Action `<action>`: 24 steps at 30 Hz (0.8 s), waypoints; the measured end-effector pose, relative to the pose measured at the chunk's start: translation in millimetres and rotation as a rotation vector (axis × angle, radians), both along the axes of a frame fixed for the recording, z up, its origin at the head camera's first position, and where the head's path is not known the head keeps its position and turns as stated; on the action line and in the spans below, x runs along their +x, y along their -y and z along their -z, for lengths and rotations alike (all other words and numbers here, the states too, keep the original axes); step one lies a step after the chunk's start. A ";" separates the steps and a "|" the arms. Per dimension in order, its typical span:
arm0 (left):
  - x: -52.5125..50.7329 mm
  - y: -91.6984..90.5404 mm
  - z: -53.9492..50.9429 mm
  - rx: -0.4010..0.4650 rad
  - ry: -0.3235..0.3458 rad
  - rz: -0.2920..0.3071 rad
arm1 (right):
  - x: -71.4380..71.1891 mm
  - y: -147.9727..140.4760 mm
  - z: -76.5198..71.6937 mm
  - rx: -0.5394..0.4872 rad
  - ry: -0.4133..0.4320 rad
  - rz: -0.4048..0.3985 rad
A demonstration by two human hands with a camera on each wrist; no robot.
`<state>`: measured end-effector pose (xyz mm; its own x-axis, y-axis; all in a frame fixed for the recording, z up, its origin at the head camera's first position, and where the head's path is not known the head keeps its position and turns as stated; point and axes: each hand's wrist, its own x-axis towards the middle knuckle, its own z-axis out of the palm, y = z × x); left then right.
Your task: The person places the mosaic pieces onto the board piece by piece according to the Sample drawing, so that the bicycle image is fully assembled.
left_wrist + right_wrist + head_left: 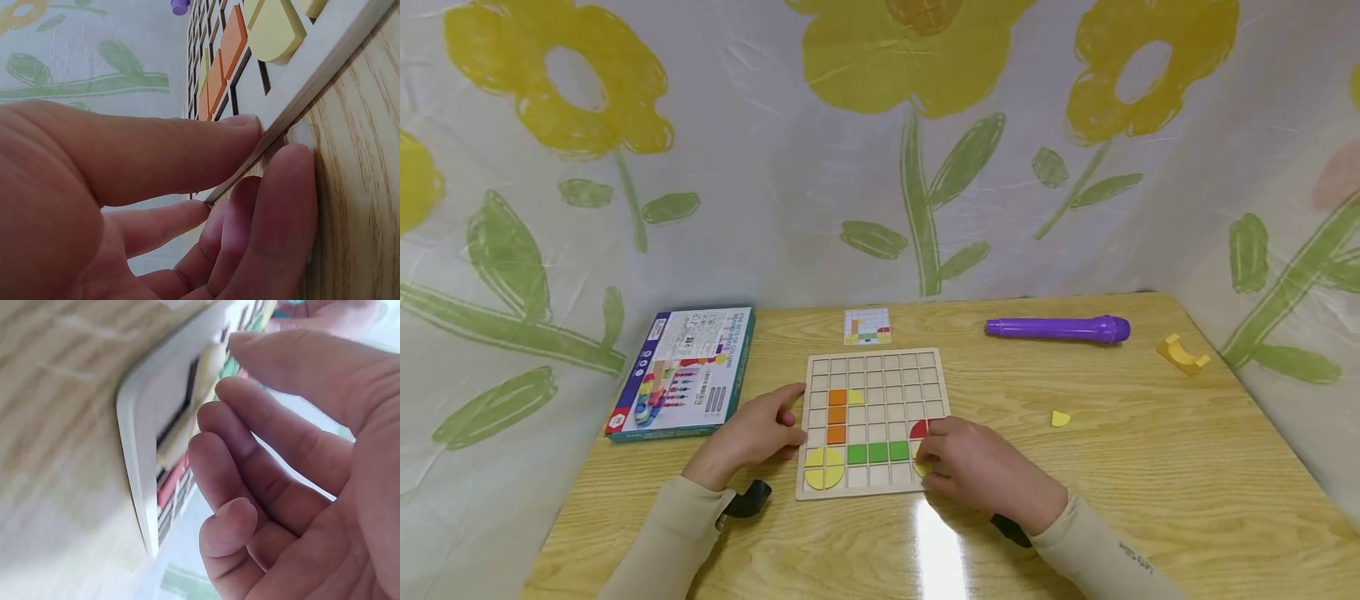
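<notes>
A wooden grid board [876, 412] lies on the table between my hands. My left hand [752, 433] touches its left edge; in the left wrist view the thumb [187, 150] rests against the rim. My right hand [977, 471] is over the lower right corner, its fingertips at a yellow quarter-circle piece [922, 469] in a cell. They partly hide a red piece [919, 429] above. Orange squares [837, 415] form a column topped on the right by a yellow quarter [855, 397]. Green squares [877, 452] form a row; yellow quarters [815, 477] make a circle at lower left.
A pattern card [867, 327] lies behind the board. At left is a flat game box [685, 367]. To the right are a loose yellow quarter-circle [1060, 418], a purple microphone-shaped object [1052, 329] and a yellow arch block [1182, 354]. Flowered cloth [760, 208] hangs behind.
</notes>
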<state>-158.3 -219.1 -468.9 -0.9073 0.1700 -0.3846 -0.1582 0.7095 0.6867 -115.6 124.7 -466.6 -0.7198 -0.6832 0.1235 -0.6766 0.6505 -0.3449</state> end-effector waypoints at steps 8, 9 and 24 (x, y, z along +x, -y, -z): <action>0.0 -0.9 -3.6 0.006 0.010 -0.007 | -7.8 -43.7 -11.1 0.030 0.004 0.169; 0.1 -0.5 -4.1 0.003 0.008 -0.007 | -8.7 -52.1 -11.4 0.039 0.002 0.193; 0.8 0.3 -2.6 -0.009 -0.004 -0.005 | -16.4 -154.6 -6.8 0.060 0.055 0.417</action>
<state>-157.5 -219.4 -466.3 -0.9095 0.1623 -0.3828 -0.1589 0.7151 0.6807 -132.0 279.3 -459.7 -0.9403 -0.3373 0.0463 -0.3333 0.8846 -0.3263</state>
